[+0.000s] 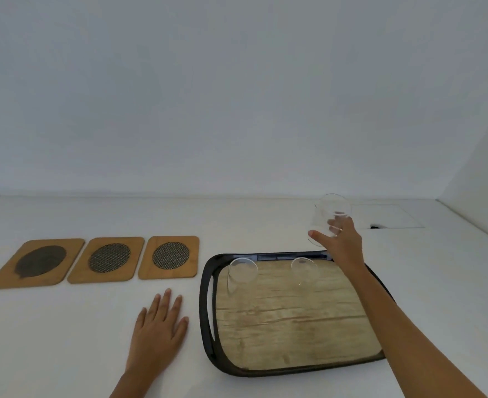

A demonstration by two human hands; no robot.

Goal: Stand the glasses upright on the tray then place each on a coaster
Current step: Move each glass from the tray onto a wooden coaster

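White table point(64, 340), right hand point(343, 245) lifting glass point(327, 216) (edges faint)

Three glasses point(327, 218), three coasters point(168, 257), one tray point(208, 305)

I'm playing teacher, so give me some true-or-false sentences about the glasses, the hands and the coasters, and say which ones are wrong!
1. The right hand holds a glass in the air. True.
2. Three coasters lie in a row to the left of the tray. True.
3. A glass already stands on a coaster. False: all three coasters are bare.
4. The left hand grips the tray handle. False: it lies flat on the table, beside the tray.
5. Two glasses stand on the tray. True.
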